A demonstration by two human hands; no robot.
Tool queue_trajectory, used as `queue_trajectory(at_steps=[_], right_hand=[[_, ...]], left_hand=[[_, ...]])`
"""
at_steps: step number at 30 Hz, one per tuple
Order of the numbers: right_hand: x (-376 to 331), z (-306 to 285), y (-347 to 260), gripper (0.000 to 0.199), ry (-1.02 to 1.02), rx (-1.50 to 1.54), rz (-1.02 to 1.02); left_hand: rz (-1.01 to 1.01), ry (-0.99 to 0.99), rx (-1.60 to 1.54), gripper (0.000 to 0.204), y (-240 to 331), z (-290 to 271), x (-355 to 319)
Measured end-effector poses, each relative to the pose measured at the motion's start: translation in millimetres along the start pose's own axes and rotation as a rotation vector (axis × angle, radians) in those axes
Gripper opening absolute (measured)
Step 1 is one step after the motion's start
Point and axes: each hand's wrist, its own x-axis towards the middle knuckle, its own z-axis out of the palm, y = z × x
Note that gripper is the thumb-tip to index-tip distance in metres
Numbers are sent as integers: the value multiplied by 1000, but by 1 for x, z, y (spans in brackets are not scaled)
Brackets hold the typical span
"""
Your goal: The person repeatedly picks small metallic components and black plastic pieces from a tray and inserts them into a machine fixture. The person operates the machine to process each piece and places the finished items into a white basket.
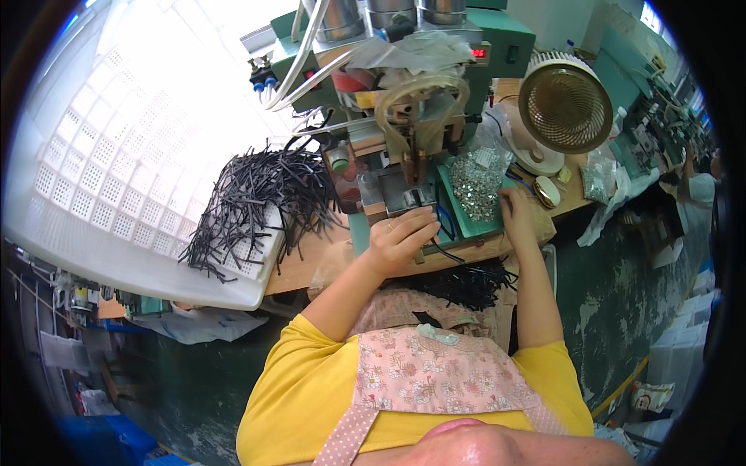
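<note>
I see my left hand pinched closed on a thin black cord lying left-to-right beneath the green press, while my right hand rests fingers-down on the metal-parts tray, its grasp indeterminate.

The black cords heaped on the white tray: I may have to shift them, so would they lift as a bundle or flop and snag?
The black cords are thin and lie bent and crossed, so they probably flop. Being tangled, several would likely drag along together. Some overhang the white tray edge, so a push might spill them onto the bench.
</note>
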Motion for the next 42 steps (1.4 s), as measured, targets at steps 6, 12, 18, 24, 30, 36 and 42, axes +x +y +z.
queue_trajectory(at_steps=[6, 12, 18, 24, 30, 36, 42], right_hand=[[-25, 26, -4, 23, -25, -165, 16], [0, 48, -18, 19, 111, -89, -96], [-2, 61, -30, 17, 272, 43, -39], [-4, 59, -25, 18, 247, 74, -46], [-5, 55, -28, 19, 247, 102, -16], [-5, 57, -26, 17, 278, 93, -36], [-1, 50, -28, 12, 243, 42, -57]], left_hand=[[-11, 13, 4, 26, 3, 1, 0], [-9, 67, 50, 28, -4, -8, -18], [-523, 155, 479, 28, -113, -62, -77], [-688, -309, 933, 33, -189, -86, -131], [-495, -54, 820, 20, -185, -96, -109], [-815, 103, 263, 24, -146, -107, -81], [-1103, 278, -55, 34, -100, -101, -78]])
